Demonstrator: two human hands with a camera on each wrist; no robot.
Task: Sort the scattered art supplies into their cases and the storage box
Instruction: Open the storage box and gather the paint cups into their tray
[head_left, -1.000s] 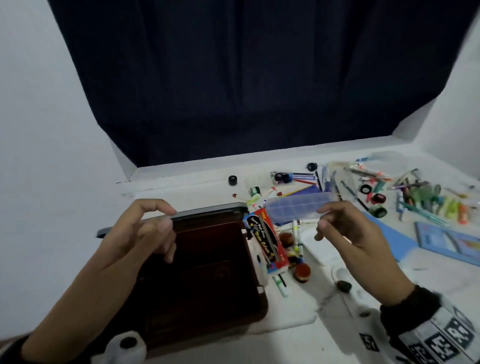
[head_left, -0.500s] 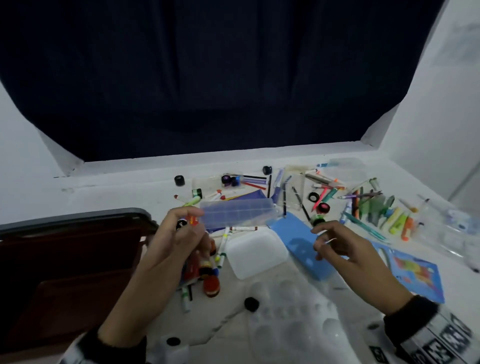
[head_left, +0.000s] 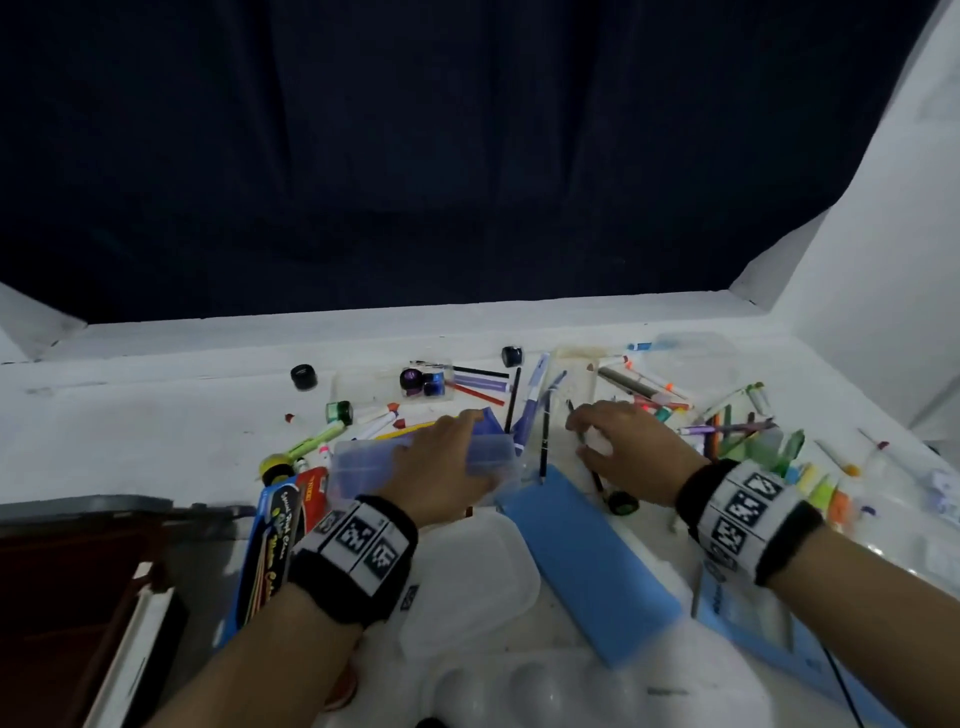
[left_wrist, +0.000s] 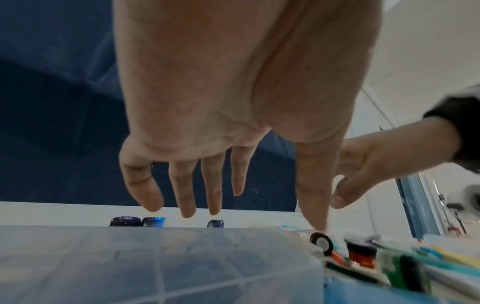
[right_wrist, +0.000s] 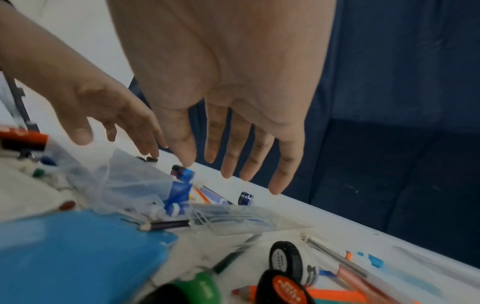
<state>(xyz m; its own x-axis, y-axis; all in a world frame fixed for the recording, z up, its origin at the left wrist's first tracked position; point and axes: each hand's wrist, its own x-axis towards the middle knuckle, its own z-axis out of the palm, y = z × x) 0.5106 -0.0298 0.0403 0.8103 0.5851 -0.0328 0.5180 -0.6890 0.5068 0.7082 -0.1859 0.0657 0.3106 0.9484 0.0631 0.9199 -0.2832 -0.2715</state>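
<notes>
1. Stretching across the whole scene, the white table (head_left: 171, 415) is carrying a scatter of art supplies in front of a dark curtain (head_left: 415, 156).
2. Sitting at the near left edge, the dark brown storage box (head_left: 62, 597) is lying open, well apart from both hands.
3. Lying between the two forearms, a blue case (head_left: 587, 551) is slanting toward the viewer, and a white plastic lid (head_left: 467, 582) is resting just to its left.
4. Resting near the table's middle, the clear compartment case (head_left: 363, 457) is lying partly under the left hand; in the left wrist view its divided top (left_wrist: 155, 263) is filling the lower frame.
5. Leaning beside the storage box, a flat blue packet with lettering (head_left: 275, 540) is lying just left of the clear case.
6. Reaching forward, the left hand (head_left: 441, 467) is hovering above the clear case with fingers (left_wrist: 185, 195) straight and spread, gripping nothing.
7. Hovering over the pens, the right hand (head_left: 628, 452) is also holding nothing, its fingers (right_wrist: 233, 148) extended and loosely spread above the clutter.
8. Lying to the right, a heap of markers and pencils (head_left: 737, 426) is crowding the far corner.
9. Standing near the back edge, small paint pots (head_left: 423, 382) are sitting by a lone black cap (head_left: 304, 376).
</notes>
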